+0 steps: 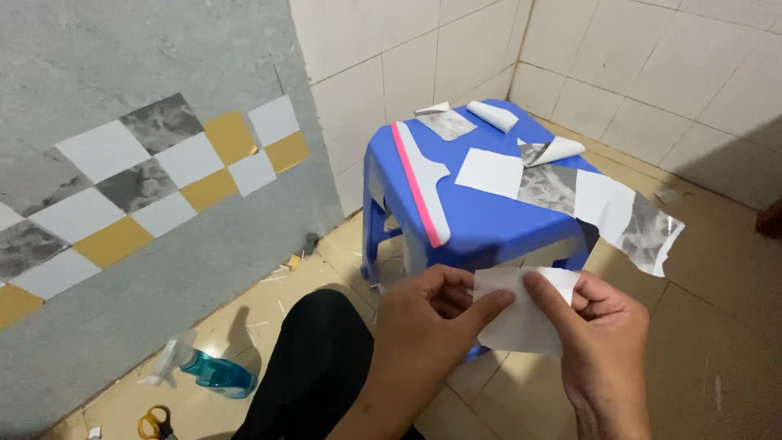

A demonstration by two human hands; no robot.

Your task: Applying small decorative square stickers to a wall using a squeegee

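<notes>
Both my hands hold a white square sticker sheet (pixel 521 322) in front of me, low in the head view. My left hand (pixel 428 326) pinches its left edge with thumb and forefinger. My right hand (pixel 599 342) grips its upper right part, the forefinger laid across the face. Just beyond stands a blue plastic stool (pixel 481 220). On the stool lie a white squeegee with a pink edge (pixel 423 183), a white square sheet (pixel 489 173), and grey marbled sticker sheets (pixel 599 204), one hanging off the right edge.
The grey wall at left carries a diagonal band of white, grey marbled and gold square stickers (pixel 155 191). A blue spray bottle (pixel 208 371) and yellow-handled scissors (pixel 155 425) lie on the tan floor tiles. My black-clad knee (pixel 318 367) is below. White wall tiles surround the corner.
</notes>
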